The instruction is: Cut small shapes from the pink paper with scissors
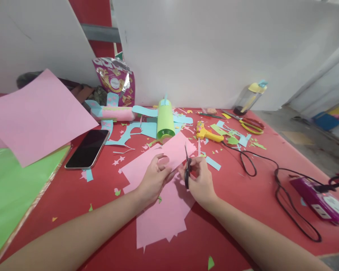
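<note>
My left hand [154,178] pinches a strip of pink paper [169,152] that lies on the red table [237,188]. My right hand [200,180] grips small black scissors [187,165], blades up and set against the pink strip's edge. Below both hands lies a bigger pink sheet [162,216] with a jagged cut lower edge. Paper scraps in pink, blue and green are scattered around.
A phone [88,148] lies at left beside a large pink sheet [34,114] and green sheet [8,188]. Behind: green roll [165,118], pink roll [117,113], snack bag [116,79], yellow glue gun [206,133], yellow-handled scissors [250,124], bottle [248,97]. A black cord [279,180] runs to a purple power strip [319,197].
</note>
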The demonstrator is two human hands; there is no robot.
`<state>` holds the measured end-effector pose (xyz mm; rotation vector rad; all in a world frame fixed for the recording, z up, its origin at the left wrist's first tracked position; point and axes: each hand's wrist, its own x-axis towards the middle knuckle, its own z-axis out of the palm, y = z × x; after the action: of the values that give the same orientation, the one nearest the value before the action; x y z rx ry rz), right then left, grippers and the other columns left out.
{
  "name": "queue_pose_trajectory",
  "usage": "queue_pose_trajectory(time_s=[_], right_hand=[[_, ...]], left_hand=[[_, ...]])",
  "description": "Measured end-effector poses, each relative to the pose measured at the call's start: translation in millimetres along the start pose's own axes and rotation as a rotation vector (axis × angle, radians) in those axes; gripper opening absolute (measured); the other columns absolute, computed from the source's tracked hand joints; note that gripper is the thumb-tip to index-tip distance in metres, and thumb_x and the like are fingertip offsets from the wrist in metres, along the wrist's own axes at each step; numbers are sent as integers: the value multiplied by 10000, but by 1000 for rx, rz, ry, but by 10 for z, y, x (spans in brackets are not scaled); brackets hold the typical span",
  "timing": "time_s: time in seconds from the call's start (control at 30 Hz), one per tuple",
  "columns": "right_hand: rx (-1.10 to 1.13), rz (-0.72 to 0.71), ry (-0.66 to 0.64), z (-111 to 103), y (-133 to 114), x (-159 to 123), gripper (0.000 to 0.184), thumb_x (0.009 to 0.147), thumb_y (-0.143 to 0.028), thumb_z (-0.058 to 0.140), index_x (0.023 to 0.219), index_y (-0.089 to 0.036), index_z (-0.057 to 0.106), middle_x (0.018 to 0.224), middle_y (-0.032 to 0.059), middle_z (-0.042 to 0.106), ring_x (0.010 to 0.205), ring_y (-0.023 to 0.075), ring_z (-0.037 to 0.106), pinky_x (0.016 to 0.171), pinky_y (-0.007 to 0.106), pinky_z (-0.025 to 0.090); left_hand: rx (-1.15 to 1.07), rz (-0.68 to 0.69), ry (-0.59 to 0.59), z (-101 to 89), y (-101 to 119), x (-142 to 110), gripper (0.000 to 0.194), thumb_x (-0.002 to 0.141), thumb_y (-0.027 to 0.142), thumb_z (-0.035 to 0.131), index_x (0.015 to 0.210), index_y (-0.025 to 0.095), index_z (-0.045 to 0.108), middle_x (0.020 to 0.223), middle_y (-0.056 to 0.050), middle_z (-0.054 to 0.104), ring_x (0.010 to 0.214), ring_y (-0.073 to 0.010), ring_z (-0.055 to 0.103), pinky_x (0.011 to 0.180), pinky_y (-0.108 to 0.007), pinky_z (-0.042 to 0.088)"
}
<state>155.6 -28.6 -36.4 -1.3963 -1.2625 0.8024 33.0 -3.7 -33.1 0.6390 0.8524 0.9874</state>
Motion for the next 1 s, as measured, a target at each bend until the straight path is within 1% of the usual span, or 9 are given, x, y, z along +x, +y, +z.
queue_pose_trajectory(time_s=[0.07, 0.17, 0.27, 0.33, 0.43, 0.57, 0.73, 0.87, 1.0], right_hand=[[70, 29, 19, -1, 4, 15, 287, 613, -137, 560, 733, -232, 316, 664, -39, 467, 561, 106, 483, 485, 230, 422], [120, 50, 62, -3, 19, 42, 314, 583, -122, 575, 730, -231, 319, 660, -47, 462, 586, 106, 483, 519, 235, 428], [134, 65, 62, -2, 38, 54, 321, 572, -110, 572, 727, -232, 318, 668, -51, 455, 594, 105, 482, 531, 236, 423], [136, 68, 49, 1, 48, 52, 328, 567, -100, 569, 721, -232, 311, 662, -55, 452, 591, 104, 477, 532, 235, 417], [131, 69, 35, 6, 49, 41, 339, 561, -88, 576, 714, -231, 309, 654, -62, 459, 592, 100, 470, 553, 239, 412], [174, 102, 19, 16, 28, 30, 360, 554, -92, 595, 705, -230, 298, 660, -64, 469, 587, 96, 472, 525, 223, 404], [207, 99, 28, 28, 22, 19, 354, 565, -94, 589, 709, -230, 296, 640, -75, 457, 534, 78, 457, 475, 201, 399], [213, 91, 38, 31, 29, 9, 350, 576, -97, 578, 720, -235, 291, 655, -73, 448, 492, 70, 441, 404, 178, 366], [215, 85, 33, 33, 20, 12, 362, 562, -87, 585, 701, -233, 285, 656, -79, 426, 496, 62, 422, 420, 176, 366]], left_hand=[[3, 5, -17, -3, -11, 8, 409, 655, 103, 568, 974, 223, 342, 545, 106, 493, 569, -43, 560, 744, -250, 461], [57, 26, -52, -10, -40, 14, 467, 677, 111, 544, 1059, 227, 302, 584, 83, 539, 684, -84, 587, 769, -278, 450], [256, 58, -35, -18, -52, -3, 495, 693, 136, 536, 1115, 206, 286, 592, 54, 570, 734, -123, 592, 738, -279, 444], [403, 90, -15, -19, -40, -26, 500, 692, 159, 548, 1123, 181, 296, 660, 10, 613, 771, -146, 592, 720, -269, 435], [520, 130, -22, -14, -9, -56, 481, 702, 195, 544, 1117, 164, 302, 693, -13, 632, 718, -149, 599, 662, -251, 436], [528, 165, -60, -14, -7, -57, 428, 724, 200, 511, 1094, 172, 297, 665, 5, 627, 606, -124, 592, 591, -228, 433], [543, 202, -74, -7, -27, -51, 396, 728, 177, 500, 1066, 163, 293, 682, -16, 635, 627, -134, 598, 612, -239, 434], [593, 215, -85, -6, -25, -62, 418, 735, 208, 495, 1086, 150, 275, 678, -19, 636, 654, -141, 597, 655, -250, 425], [642, 214, -94, -31, -53, -54, 433, 744, 237, 485, 1106, 139, 269, 678, -15, 627, 642, -136, 581, 623, -234, 408]])
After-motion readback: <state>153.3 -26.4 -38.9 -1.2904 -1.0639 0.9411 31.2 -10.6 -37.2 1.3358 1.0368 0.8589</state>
